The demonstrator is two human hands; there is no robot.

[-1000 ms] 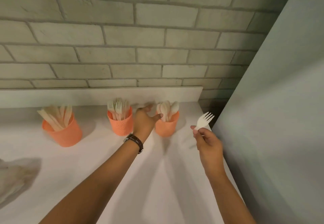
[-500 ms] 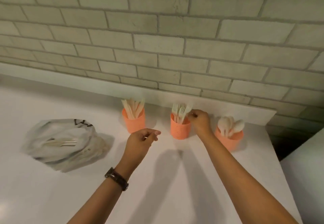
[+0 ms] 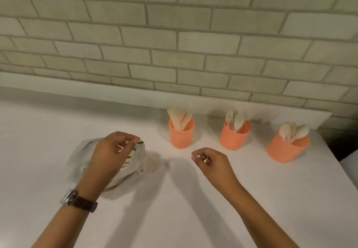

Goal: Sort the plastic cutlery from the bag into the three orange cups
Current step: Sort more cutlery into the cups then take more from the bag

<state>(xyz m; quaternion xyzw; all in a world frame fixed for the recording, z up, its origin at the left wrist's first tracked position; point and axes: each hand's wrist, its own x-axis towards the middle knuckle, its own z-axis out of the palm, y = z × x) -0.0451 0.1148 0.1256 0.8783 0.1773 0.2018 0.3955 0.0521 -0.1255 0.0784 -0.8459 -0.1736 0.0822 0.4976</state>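
White counter (image 3: 174,218), set against a pale brick wall (image 3: 174,34). Three orange cups stand in a row near the wall, apart from one another: left cup (image 3: 181,136) holding knives (image 3: 179,118), upright and fanned; middle cup (image 3: 234,138) holding forks (image 3: 236,118), tines up; right cup (image 3: 287,148) holding spoons (image 3: 293,131), bowls up, the cup nearest the counter's right edge. Clear plastic bag (image 3: 133,172), crumpled, lies flat on the counter left of the cups and well apart from them; a few pale pieces of cutlery (image 3: 126,163) show through it, kind not discernible. Left hand (image 3: 110,154), watch (image 3: 80,201) at the wrist, is over the bag with fingers curled and thumb and fingertips drawn close together at the bag's upper edge; whether it grips the plastic or a piece of cutlery cannot be told, as the frame is blurred there. Right hand (image 3: 212,163) is above bare counter between the bag and the left cup, fingers loosely curled, thumb near forefinger, nothing visible in it.
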